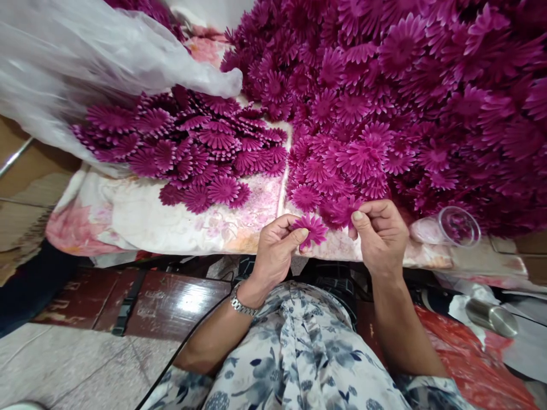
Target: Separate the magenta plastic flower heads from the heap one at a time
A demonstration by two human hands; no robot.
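Observation:
My left hand [276,247] pinches a magenta artificial flower [313,230] between thumb and fingers, its petals spread open just above the table edge. To the right, my right hand [384,239] is closed, thumb tip against the fingers. Another magenta bloom [344,209] lies right at those fingertips; whether it is gripped or simply behind them I cannot tell. Beyond both hands rises a large heap of the same flowers [350,154]. A smaller pile of stacked flower heads [205,142] lies to the left on the floral tablecloth [141,210].
A translucent plastic bag [106,51] drapes over the left pile. Near my right wrist a clear plastic cup [457,226] lies on its side. Lower right are a metal cylinder [491,316] and red plastic [465,353]. A dark red bench [166,302] stands below the table.

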